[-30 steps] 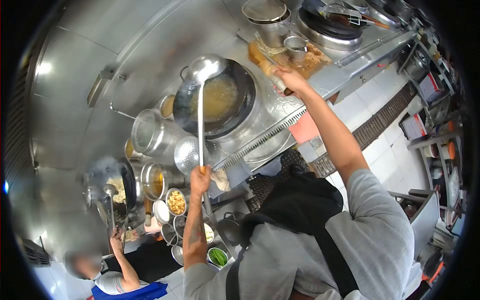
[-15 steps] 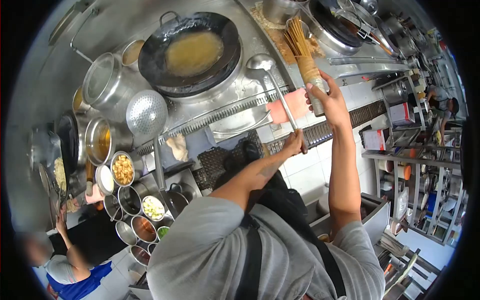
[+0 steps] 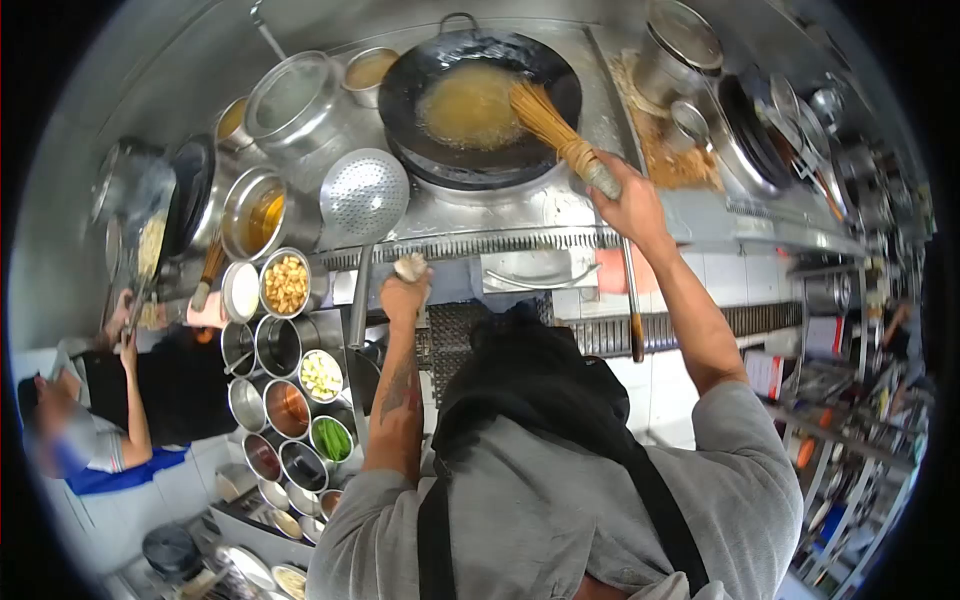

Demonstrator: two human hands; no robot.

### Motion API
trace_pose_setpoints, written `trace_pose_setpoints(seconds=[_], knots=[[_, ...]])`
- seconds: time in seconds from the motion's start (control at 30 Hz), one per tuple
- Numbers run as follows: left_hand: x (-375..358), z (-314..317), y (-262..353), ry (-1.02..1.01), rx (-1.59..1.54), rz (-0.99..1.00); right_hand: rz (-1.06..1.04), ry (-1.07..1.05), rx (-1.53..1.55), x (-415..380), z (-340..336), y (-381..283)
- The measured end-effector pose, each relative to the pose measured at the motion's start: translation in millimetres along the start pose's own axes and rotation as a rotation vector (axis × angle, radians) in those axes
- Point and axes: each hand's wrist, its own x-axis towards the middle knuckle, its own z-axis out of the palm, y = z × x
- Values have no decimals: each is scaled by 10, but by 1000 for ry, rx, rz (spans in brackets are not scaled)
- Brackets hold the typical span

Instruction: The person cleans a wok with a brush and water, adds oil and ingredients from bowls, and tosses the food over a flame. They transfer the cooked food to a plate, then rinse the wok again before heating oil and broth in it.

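Note:
My right hand [image 3: 630, 203] is wrapped round the bound grip of a bamboo wok brush [image 3: 553, 128]. The brush's bristles reach over the right side of a black wok [image 3: 400, 118], which holds murky yellowish liquid [image 3: 465, 105]. My left hand [image 3: 405, 297] is closed on a crumpled pale cloth [image 3: 410, 266] at the stove's front edge. Just left of that hand, a perforated strainer [image 3: 365, 195] lies with its handle toward me. Below my right hand runs a ladle's handle [image 3: 634, 310], jutting past the stove edge; its bowl is hidden.
Several metal pots hold diced food [image 3: 286, 284], sauces and green vegetables [image 3: 331, 438] on the left. A co-worker's arm [image 3: 137, 405] is at another wok at far left. Lidded pots [image 3: 685, 40] stand at back right. A drain grate [image 3: 690, 326] runs along the floor.
My left hand has let go of the ladle and moved left to grip the cloth. My right hand has brought the brush left, its bristles now over the wok. The view has shifted.

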Motion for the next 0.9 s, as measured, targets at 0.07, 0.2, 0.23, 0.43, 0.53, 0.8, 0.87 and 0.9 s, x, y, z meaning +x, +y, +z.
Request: trace_pose_setpoints(seconds=[0.07, 0.2, 0.23, 0.43, 0.53, 0.8, 0.87, 0.9], knots=[[69, -2, 33, -72, 42, 16, -134, -195, -33, 308, -26, 191], [36, -208, 91, -154, -531, -28, -248, -468, -458, 1350, -258, 116], [-36, -299, 119, -135, -526, -55, -325, -442, -511, 1714, -144, 268], [-738, -1043, 231, -484, -1295, -321, -458, -883, -344, 2374, -21, 354], [-730, -1046, 351, -614, -1345, -208, -420, -908, 36, 2346, 933, 175], [657, 139, 2294, -856, -1641, -508, -373, -535, -310, 2848, 928, 240], [807, 294, 2442, -648, -1531, -636, -306, -595, -574, 2730, 439, 407], [791, 254, 2471, -650, -1551, -633, -262, -648, -683, 2713, 316, 506]])
